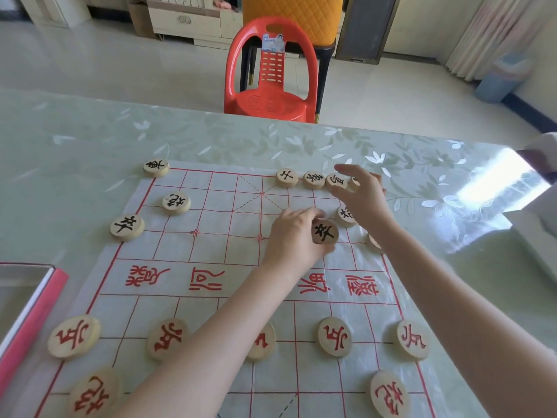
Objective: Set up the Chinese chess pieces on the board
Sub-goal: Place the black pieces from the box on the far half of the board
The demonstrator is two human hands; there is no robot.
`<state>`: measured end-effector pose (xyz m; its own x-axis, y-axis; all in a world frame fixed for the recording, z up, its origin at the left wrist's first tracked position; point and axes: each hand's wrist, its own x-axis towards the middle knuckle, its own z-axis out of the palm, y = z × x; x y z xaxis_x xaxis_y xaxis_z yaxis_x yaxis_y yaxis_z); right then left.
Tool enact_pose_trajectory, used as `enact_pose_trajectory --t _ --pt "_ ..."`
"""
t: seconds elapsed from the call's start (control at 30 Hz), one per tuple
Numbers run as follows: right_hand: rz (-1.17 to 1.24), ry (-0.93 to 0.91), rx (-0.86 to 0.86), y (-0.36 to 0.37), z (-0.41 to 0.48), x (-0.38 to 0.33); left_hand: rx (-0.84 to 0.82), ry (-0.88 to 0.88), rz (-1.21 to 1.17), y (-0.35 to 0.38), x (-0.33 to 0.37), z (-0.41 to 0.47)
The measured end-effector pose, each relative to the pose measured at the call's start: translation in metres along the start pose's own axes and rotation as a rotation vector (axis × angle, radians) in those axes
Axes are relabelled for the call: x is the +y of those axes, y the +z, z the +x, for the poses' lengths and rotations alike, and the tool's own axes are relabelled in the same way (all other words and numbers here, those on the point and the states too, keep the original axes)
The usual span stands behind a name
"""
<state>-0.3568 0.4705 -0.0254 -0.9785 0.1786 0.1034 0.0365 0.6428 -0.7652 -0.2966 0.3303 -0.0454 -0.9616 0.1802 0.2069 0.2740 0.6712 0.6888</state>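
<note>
A thin plastic chess board (211, 257) with red lines lies on the table. Black-lettered wooden pieces stand along its far side, such as the corner piece (155, 167) and a soldier (127, 226). Red-lettered pieces line the near rows, one at the left edge (73, 336). My left hand (294, 236) grips a black soldier piece (324, 232), tilted, over the board's far right. My right hand (360, 194) reaches over the far right corner, fingers spread around a partly hidden piece (354, 183); whether it holds it is unclear.
A box with a pink edge (27, 315) sits at the left by the board. A white object (539, 224) lies at the table's right edge. A red plastic chair (271, 73) stands beyond the far edge.
</note>
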Motion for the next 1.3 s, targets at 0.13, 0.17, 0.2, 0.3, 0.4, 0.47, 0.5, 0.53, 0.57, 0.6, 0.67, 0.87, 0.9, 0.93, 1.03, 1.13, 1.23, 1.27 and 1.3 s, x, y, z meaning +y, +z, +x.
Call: enact_pose_trajectory --t 0.13,0.17,0.2,0.3,0.4,0.47,0.5,0.53,0.57,0.6,0.67,0.87,0.9,0.93,1.03,1.13,1.23,1.27,1.3 --pt "0.018 -0.096 -0.004 -0.007 -0.022 -0.002 -0.008 0.017 0.101 0.014 -0.002 0.005" --pt "0.014 -0.101 -0.009 -0.007 -0.027 -0.003 -0.007 0.009 0.132 0.016 -0.003 0.005" --pt "0.012 -0.100 -0.013 -0.007 -0.031 -0.005 -0.006 0.000 0.160 0.016 -0.005 0.004" --pt "-0.004 -0.109 -0.017 -0.007 -0.043 -0.013 -0.017 -0.023 0.174 0.009 -0.007 0.000" --pt "0.026 -0.102 -0.017 -0.005 -0.057 -0.024 -0.001 -0.037 0.144 -0.011 -0.008 -0.008" --pt "0.049 -0.103 -0.041 -0.001 -0.071 -0.034 0.046 -0.035 0.140 -0.033 -0.011 -0.018" --pt "0.052 -0.110 -0.068 0.003 -0.079 -0.041 0.072 -0.039 0.132 -0.048 -0.015 -0.026" --pt "0.050 -0.126 -0.101 0.007 -0.090 -0.048 0.097 -0.048 0.112 -0.064 -0.021 -0.035" --pt "0.046 -0.147 -0.137 0.013 -0.101 -0.057 0.120 -0.065 0.085 -0.082 -0.029 -0.046" --pt "0.043 -0.172 -0.173 0.020 -0.113 -0.065 0.143 -0.090 0.058 -0.100 -0.038 -0.059" --pt "0.048 -0.212 -0.254 0.039 -0.136 -0.082 0.202 -0.158 0.029 -0.136 -0.057 -0.087" --pt "0.075 -0.280 -0.501 0.103 -0.194 -0.146 0.283 -0.411 0.011 -0.238 -0.118 -0.189" --pt "0.056 -0.300 -0.531 0.112 -0.202 -0.155 0.289 -0.445 0.028 -0.252 -0.130 -0.207" --pt "0.037 -0.323 -0.551 0.120 -0.208 -0.164 0.294 -0.471 0.048 -0.266 -0.139 -0.224" --pt "-0.013 -0.352 -0.591 0.140 -0.225 -0.190 0.261 -0.577 0.106 -0.294 -0.163 -0.267" --pt "-0.086 -0.397 -0.650 0.156 -0.248 -0.214 0.216 -0.585 0.148 -0.305 -0.178 -0.295" --pt "-0.159 -0.490 -0.742 0.176 -0.276 -0.233 0.209 -0.534 0.242 -0.309 -0.186 -0.305" --pt "-0.198 -0.535 -0.773 0.185 -0.285 -0.238 0.219 -0.530 0.255 -0.311 -0.186 -0.305" --pt "-0.241 -0.577 -0.803 0.195 -0.293 -0.242 0.232 -0.529 0.267 -0.311 -0.186 -0.305"
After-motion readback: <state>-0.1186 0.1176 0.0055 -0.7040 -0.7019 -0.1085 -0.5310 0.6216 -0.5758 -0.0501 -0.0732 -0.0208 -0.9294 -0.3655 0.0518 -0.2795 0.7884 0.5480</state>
